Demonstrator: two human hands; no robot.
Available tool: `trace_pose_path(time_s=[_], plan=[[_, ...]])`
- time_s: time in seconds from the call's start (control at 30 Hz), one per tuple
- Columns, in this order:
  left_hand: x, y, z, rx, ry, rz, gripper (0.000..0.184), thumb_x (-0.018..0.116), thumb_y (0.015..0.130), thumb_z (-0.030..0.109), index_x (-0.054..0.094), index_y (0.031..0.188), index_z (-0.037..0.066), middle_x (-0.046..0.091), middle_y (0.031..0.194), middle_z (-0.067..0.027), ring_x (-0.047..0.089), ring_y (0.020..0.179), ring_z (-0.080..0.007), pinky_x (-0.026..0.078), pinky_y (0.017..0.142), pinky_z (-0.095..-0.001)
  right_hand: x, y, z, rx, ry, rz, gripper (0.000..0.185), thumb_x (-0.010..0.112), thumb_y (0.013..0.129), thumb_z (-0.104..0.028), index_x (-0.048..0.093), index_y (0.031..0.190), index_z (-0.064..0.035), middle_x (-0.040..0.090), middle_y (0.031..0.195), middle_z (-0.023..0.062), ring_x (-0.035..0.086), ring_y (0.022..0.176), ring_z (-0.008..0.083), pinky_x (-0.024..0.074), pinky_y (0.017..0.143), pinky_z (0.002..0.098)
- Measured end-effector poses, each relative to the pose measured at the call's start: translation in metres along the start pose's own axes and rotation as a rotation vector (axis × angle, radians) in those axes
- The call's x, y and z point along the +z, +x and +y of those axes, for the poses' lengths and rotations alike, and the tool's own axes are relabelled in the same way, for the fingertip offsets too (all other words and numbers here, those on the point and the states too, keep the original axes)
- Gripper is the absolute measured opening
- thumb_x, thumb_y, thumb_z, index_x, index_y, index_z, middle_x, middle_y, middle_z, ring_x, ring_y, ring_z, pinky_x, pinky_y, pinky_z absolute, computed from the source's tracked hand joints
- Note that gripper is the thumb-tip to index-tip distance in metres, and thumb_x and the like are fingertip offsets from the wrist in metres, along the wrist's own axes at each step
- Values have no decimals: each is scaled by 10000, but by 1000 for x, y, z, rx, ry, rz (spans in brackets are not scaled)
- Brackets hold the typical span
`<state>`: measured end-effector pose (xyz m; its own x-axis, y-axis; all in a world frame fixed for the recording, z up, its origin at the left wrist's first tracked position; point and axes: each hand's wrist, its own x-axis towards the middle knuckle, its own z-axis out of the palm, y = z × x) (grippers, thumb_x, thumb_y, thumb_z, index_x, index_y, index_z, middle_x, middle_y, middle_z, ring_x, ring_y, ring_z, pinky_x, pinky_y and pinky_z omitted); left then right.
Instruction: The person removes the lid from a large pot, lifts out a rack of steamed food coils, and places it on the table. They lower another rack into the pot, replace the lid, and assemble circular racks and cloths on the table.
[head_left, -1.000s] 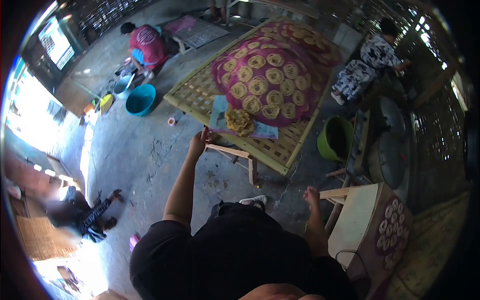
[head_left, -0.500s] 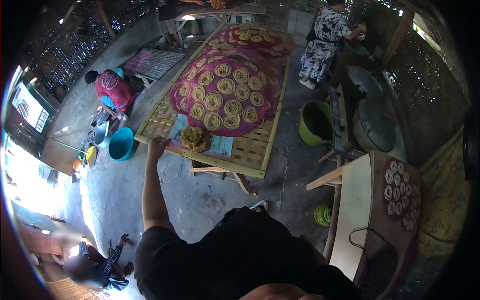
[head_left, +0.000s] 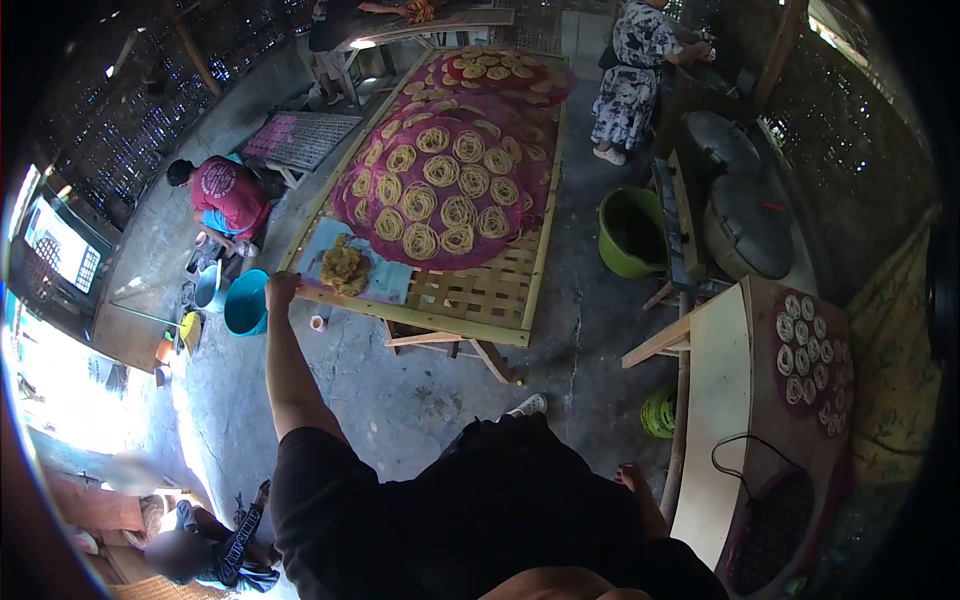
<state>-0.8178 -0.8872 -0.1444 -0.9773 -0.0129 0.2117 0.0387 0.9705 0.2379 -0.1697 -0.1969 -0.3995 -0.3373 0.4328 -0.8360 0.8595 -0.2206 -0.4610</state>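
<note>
My left hand (head_left: pixel 283 288) is closed at the near left corner of the woven bamboo rack (head_left: pixel 470 325), beside a blue paper sheet (head_left: pixel 388 280). Whether the fingers grip the rack or the paper is hard to make out. On that paper lies a clump of yellowish-brown food (head_left: pixel 344 266). Round noodle coils (head_left: pixel 441 171) cover a purple cloth (head_left: pixel 470 255) on the rack. Low at my right side, near the pale board, my right hand (head_left: pixel 630 477) shows partly, its fingers curled; what they hold, if anything, is hidden.
A green bucket (head_left: pixel 630 235) and large lidded pots (head_left: pixel 748 225) stand right. Nearer is a pale board (head_left: pixel 715 400) with more coils. A teal basin (head_left: pixel 246 305) and a crouching person (head_left: pixel 230 195) are left. Other people are at the back right, the far table and lower left.
The view has shifted, and the rack now extends away more upright in the frame. My left hand has stayed at the rack's near left corner. My right hand shows again, lower than at first.
</note>
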Motion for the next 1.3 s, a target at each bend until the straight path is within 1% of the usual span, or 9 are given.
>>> trace_pose_path(time_s=[0.4, 0.67, 0.77, 0.83, 0.87, 0.9, 1.0, 1.1, 1.3], plan=[[-49, -36, 37, -574, -57, 57, 320, 586, 748, 292, 644, 982, 81, 611, 1035, -178, 576, 989, -340, 475, 821, -447, -1, 8, 15, 73, -8, 9, 68, 597, 770, -139, 549, 759, -93, 554, 684, 62, 576, 616, 181, 472, 577, 330], [-36, -57, -11, -534, 84, 198, 287, 598, 717, 274, 667, 811, 12, 646, 808, -199, 643, 763, -325, 511, 677, -387, -10, 12, 14, 56, -48, -23, 78, 569, 807, -174, 538, 782, -106, 531, 662, 40, 553, 574, 163, 441, 500, 310], [-29, -60, -27, -595, -145, -15, 294, 599, 700, 279, 647, 760, -5, 633, 731, -208, 633, 662, -310, 487, 606, -394, -8, 13, 10, 50, -38, -48, 85, 558, 821, -187, 534, 791, -111, 522, 654, 31, 544, 558, 156, 430, 471, 302], [3, -68, -42, -732, -758, 291, 300, 597, 684, 295, 621, 697, -4, 624, 681, -175, 610, 591, -262, 458, 559, -391, -3, 14, 6, 38, -10, -71, 90, 551, 830, -195, 532, 797, -114, 517, 648, 26, 538, 547, 152, 422, 452, 297], [-10, -84, -23, -692, -676, 231, 298, 601, 672, 301, 603, 667, 3, 618, 663, -134, 595, 564, -226, 456, 556, -371, -1, 17, 4, 32, 13, -75, 93, 547, 835, -200, 530, 800, -115, 514, 645, 23, 535, 542, 150, 418, 443, 295], [36, -68, -85, -342, 5, 167, 283, 626, 661, 289, 597, 661, 7, 610, 666, -96, 573, 547, -174, 459, 532, -346, 3, 17, -2, 29, 39, -69, 95, 543, 840, -204, 529, 803, -117, 511, 643, 20, 532, 537, 147, 414, 433, 292], [36, -105, -55, -720, -841, 228, 320, 602, 780, 359, 624, 844, 46, 634, 756, -55, 588, 588, -154, 422, 441, -298, 9, 23, -16, 44, 125, -99, 122, 560, 819, -217, 529, 773, -108, 531, 615, 37, 537, 496, 157, 419, 416, 289], [39, -127, -39, -697, -1086, 131, 421, 527, 847, 444, 578, 1065, 88, 641, 936, -28, 595, 680, -147, 325, 421, -232, -1, 69, 4, -8, 295, -388, 79, 565, 834, -191, 522, 808, -130, 544, 709, 17, 548, 606, 143, 407, 468, 278], [56, -163, -7, -775, -1314, 132, 497, 449, 886, 489, 529, 1173, 91, 607, 1083, -43, 573, 756, -158, 353, 472, -205, 16, 38, 20, -47, -17, -102, 89, 561, 831, -237, 547, 816, -150, 555, 646, 4, 555, 521, 172, 416, 434, 308]])
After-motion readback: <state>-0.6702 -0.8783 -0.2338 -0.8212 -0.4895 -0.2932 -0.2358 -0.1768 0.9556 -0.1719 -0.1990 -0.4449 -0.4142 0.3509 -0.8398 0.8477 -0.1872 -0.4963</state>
